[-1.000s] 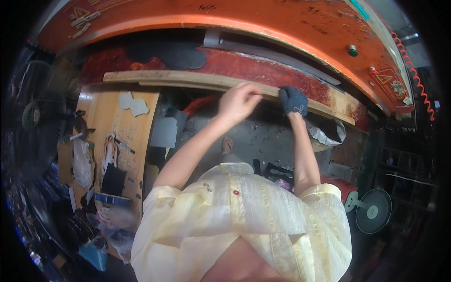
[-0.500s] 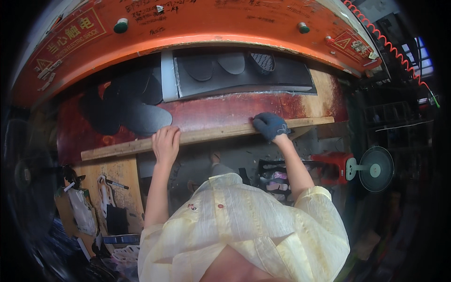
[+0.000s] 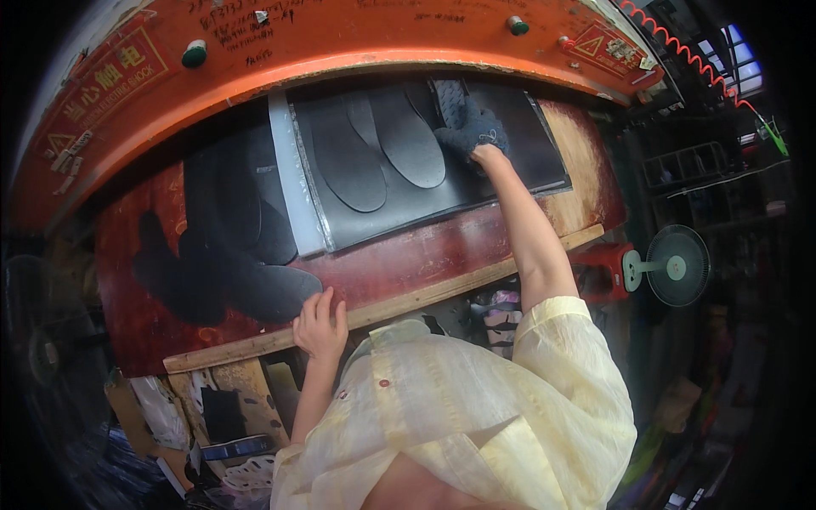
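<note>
My right hand (image 3: 478,129), in a dark grey knitted glove, reaches across the board and closes round the near end of a sole-shaped cutting die (image 3: 449,98) with a lattice top. The die stands on a black sheet (image 3: 408,204), beside sole-shaped outlines or pieces (image 3: 409,144). My bare left hand (image 3: 320,325) rests with fingers apart on the wooden front edge (image 3: 408,303) of the red board (image 3: 374,276). Its fingertips lie by a loose black sole (image 3: 276,289). More dark soles (image 3: 183,280) overlap at the left; their outlines blur together.
An orange machine (image 3: 357,38) with green-capped knobs overhangs the board's far side. At the right are a fan (image 3: 676,263), a red stool (image 3: 597,270) and a coiled red hose (image 3: 680,49). Below left, a wooden surface (image 3: 242,391) bears footwear parts.
The board with its black sheet has come toward me, out from under the machine. My right hand has left the wooden edge and moved forward to the die; my left stays at the edge.
</note>
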Available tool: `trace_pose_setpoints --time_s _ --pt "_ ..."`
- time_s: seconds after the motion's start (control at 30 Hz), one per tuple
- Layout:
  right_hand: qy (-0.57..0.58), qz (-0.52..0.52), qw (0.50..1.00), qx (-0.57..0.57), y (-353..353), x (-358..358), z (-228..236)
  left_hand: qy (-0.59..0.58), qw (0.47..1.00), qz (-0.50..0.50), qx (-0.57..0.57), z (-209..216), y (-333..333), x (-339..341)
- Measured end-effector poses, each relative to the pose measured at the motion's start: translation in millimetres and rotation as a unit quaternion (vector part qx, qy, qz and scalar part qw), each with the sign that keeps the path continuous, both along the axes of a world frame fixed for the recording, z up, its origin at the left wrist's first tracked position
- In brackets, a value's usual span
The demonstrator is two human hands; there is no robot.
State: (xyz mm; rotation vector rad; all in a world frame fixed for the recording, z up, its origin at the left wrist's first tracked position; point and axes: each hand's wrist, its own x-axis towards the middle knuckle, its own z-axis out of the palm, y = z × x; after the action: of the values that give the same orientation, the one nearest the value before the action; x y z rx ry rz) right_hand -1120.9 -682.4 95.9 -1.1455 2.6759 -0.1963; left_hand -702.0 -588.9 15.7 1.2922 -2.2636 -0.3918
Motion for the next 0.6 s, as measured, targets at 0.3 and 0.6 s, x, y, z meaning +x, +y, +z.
trace_pose_setpoints --time_s 0.3,0.6 --pt "-0.022 0.006 1.0 -0.012 -4 24 0 0.046 0.998 0.027 -0.024 4 0 -6" --pt "-0.382 -0.002 0.897 -0.223 14 -56 -16 0.018 0.999 0.025 0.013 1 -3 -5"
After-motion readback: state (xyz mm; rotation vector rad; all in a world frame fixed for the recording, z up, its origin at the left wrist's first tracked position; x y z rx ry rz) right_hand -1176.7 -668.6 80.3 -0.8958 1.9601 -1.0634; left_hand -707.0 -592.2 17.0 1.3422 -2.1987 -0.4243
